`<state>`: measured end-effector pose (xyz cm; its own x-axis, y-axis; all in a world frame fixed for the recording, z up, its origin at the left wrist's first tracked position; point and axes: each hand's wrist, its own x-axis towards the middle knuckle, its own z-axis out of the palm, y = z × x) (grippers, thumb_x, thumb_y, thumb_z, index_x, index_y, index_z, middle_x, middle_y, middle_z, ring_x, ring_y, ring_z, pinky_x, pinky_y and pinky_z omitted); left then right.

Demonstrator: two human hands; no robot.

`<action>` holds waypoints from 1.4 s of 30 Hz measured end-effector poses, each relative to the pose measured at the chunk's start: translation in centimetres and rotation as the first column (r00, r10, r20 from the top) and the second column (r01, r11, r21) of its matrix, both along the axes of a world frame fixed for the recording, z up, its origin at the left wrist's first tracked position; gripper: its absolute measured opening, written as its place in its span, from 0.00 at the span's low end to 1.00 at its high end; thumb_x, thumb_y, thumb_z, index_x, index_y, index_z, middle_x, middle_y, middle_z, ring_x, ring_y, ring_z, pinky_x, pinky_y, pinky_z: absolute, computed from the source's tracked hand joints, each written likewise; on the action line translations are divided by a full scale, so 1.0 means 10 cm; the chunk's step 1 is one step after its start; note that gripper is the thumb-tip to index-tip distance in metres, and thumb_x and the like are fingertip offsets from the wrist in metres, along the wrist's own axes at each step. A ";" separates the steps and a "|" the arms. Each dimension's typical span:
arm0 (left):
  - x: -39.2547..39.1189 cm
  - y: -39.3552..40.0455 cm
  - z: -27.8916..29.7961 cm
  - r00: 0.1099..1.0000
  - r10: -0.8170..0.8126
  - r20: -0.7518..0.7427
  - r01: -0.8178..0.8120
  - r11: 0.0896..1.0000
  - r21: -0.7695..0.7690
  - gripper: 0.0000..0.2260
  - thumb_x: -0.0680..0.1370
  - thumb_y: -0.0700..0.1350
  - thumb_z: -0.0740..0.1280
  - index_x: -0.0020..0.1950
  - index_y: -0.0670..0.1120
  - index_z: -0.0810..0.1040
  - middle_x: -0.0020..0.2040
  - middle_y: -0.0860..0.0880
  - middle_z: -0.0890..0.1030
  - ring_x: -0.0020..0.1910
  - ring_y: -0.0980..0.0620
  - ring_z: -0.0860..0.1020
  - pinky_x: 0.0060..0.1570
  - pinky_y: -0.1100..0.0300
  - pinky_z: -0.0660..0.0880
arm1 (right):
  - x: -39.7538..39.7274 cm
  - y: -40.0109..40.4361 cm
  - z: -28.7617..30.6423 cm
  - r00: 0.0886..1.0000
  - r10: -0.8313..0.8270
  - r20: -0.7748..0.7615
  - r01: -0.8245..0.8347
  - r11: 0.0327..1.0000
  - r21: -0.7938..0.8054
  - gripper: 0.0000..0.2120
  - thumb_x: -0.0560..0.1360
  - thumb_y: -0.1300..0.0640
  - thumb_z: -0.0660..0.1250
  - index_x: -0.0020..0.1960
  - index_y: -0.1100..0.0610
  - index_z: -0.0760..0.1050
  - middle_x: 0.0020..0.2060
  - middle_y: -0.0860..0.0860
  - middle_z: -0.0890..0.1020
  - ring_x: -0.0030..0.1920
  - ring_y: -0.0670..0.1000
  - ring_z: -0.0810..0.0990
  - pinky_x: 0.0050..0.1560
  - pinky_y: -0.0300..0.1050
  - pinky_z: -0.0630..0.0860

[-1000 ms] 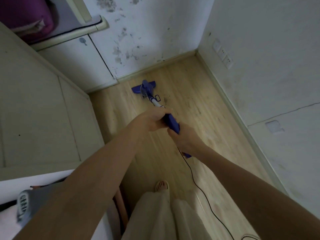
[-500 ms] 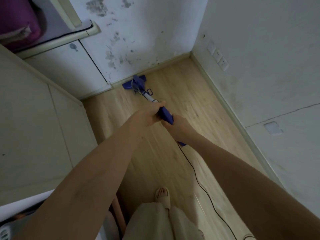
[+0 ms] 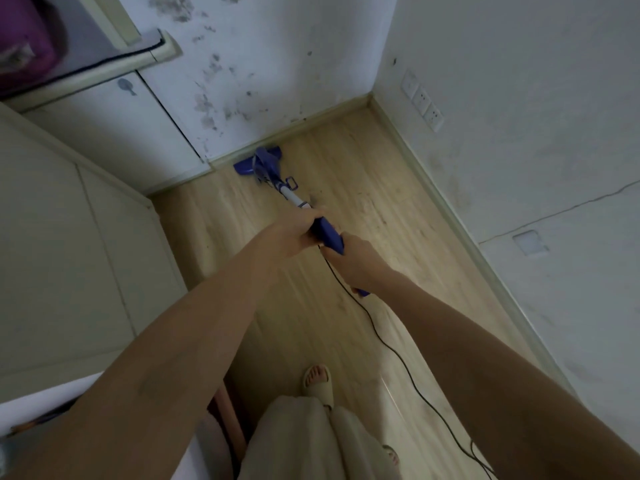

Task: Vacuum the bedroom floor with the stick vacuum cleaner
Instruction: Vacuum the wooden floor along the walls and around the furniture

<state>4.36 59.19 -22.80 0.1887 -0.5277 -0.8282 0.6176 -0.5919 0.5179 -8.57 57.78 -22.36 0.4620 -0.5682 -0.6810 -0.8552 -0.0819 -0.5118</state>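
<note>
We are gripping the blue plastic stick vacuum cleaner (image 3: pixel 327 237) with both hands — left hand (image 3: pixel 298 232) ahead, right hand (image 3: pixel 356 261) behind, fingers wrapping its handle. Its floor head (image 3: pixel 258 161) is touching the skirting board (image 3: pixel 294 128) on the pale wood floor (image 3: pixel 363 174).

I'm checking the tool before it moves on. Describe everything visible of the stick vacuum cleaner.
The stick vacuum cleaner looks like blue plastic with a pale, whitish tube between body and handle. Its wide floor head lies flat on the wooden floor, up against the baseboard below the stained wall. It leans back toward the person. The left hand grips the handle's front, the right hand its rear. A black cord trails from the handle across the floor.
</note>
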 end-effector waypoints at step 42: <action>-2.74 1.90 0.96 0.942 -0.330 0.065 0.324 0.942 0.084 0.23 0.78 0.43 0.68 0.70 0.39 0.66 0.56 0.40 0.77 0.50 0.45 0.80 0.50 0.52 0.78 | -2.78 2.25 1.28 0.957 -0.267 0.114 0.251 0.958 0.138 0.11 0.82 0.52 0.55 0.41 0.50 0.66 0.34 0.50 0.75 0.36 0.51 0.76 0.47 0.51 0.81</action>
<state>-23.06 78.21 -13.19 0.0807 -0.5111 -0.8557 0.3438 -0.7916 0.5052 -36.37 80.28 -9.59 0.3986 -0.5974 -0.6959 -0.7644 0.2028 -0.6120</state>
